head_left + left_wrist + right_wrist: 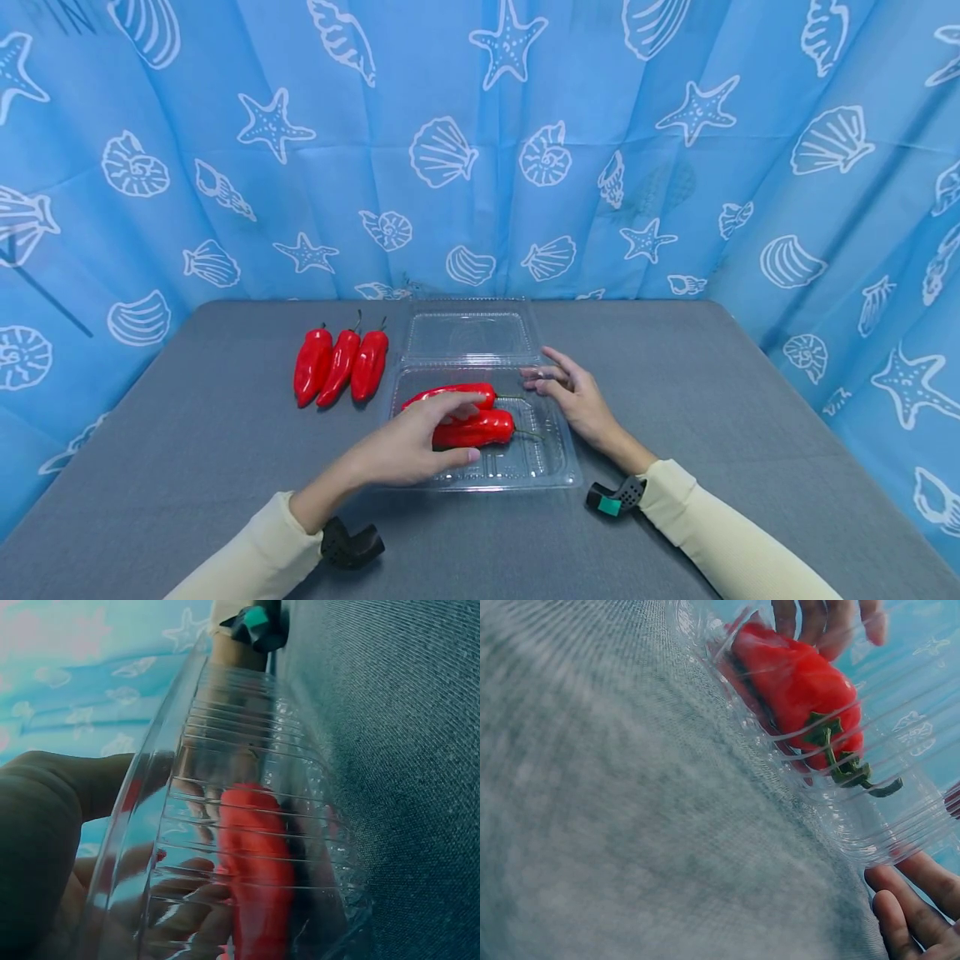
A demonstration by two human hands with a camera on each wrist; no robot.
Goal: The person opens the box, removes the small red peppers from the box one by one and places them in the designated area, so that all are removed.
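Observation:
Two red peppers (pixel 474 429) with green stems lie side by side in the base of a clear plastic clamshell box (pixel 551 479), stems toward the right. Over the front pepper is my left hand (pixel 408 440), fingers loosely bent above it and thumb apart on the near side. Through the box wall, the left wrist view shows the fingers close beside the red pepper (pixel 255 855); contact is unclear. My right hand (pixel 581 404) rests against the right side of the box, its fingers spread loosely at the rim. In the right wrist view, those fingers (pixel 922 900) meet the box's corner.
Left of the box, three more red peppers (pixel 341 367) lie in a row on the grey cloth-covered table (pixel 187 433). The box's transparent lid (pixel 467 333) is folded back behind the base. A blue curtain (pixel 480 208) with white shells hangs beyond the table's far edge.

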